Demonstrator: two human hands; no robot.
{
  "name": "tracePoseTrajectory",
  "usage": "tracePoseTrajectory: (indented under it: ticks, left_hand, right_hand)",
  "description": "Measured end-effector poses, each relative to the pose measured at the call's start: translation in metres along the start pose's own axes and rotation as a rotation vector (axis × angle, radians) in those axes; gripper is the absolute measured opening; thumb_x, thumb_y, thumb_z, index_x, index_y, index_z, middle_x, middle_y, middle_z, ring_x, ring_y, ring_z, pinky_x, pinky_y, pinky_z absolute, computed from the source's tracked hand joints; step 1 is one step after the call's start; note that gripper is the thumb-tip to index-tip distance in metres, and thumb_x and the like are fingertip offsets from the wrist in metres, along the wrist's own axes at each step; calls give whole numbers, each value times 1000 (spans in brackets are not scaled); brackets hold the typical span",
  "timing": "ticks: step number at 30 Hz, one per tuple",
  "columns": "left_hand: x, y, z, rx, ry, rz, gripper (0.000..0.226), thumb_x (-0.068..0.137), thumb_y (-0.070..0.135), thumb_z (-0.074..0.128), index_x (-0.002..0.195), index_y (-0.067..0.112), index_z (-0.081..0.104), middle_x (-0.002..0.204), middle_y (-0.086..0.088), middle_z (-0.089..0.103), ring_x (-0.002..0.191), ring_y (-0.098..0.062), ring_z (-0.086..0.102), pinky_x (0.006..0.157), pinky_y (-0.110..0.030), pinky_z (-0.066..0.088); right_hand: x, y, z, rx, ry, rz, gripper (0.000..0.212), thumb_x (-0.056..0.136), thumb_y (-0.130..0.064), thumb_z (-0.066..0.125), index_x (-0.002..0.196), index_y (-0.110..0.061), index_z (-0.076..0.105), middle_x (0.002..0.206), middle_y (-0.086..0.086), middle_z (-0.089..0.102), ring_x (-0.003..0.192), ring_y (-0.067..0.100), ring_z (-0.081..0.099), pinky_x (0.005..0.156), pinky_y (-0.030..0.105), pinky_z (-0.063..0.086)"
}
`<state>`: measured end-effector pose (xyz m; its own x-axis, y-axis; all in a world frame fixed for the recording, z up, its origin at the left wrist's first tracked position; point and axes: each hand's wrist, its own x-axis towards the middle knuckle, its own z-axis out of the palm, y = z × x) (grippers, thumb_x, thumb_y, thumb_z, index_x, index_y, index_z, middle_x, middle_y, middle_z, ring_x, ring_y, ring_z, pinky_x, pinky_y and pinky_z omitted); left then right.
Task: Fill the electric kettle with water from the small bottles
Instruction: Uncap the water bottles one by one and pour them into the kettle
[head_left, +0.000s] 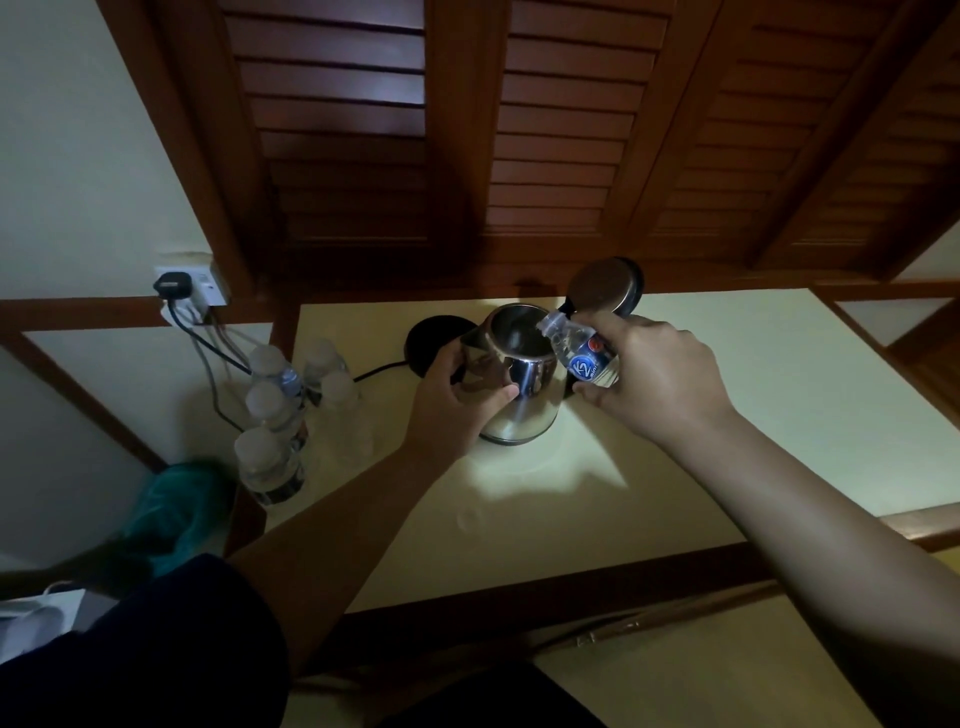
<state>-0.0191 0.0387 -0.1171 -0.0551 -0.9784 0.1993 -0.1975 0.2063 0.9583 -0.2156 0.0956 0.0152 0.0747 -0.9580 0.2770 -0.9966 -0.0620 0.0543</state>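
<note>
A steel electric kettle (524, 384) stands on the pale table (727, 415) with its lid (605, 283) flipped up behind. My left hand (462, 397) wraps the kettle's left side. My right hand (657, 376) holds a small clear water bottle (576, 348) with a blue label, tipped sideways, its uncapped mouth over the kettle's open rim. Whether water flows I cannot tell in the dim light.
Several small capped bottles (291, 410) stand grouped at the table's left edge. The kettle's black base (434, 338) sits behind left, its cord running to a wall socket (192, 286). Wooden louvred shutters (519, 130) rise behind the table. A teal object (176, 509) lies low left.
</note>
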Motion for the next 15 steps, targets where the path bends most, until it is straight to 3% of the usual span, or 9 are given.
tracePoseTrajectory:
  ticks: [5,10,15]
  left_hand:
    - [0,1,-1,38,-15,0,56,79,20,89,123,33,56,111,18,67,104,20,57,86,3,41]
    - [1,1,-1,53,-16,0,60,79,25,89,122,43,52,114,20,65,108,18,57,86,1,43]
    - [2,-3,0,25,-37,42,56,81,25,86,129,31,57,117,13,67,111,2,63,96,-20,55]
  right_hand:
    - [0,0,-2,-25,-37,-6,72,78,-49,80,144,-41,52,117,2,72,102,35,70,75,36,54]
    - [0,2,-4,-49,-62,-19,70,80,-47,78,144,-44,51,111,-1,72,100,33,69,71,33,48]
    - [2,4,-6,-48,-66,-35,67,81,-50,77,143,-44,52,109,-1,72,99,33,69,70,33,46]
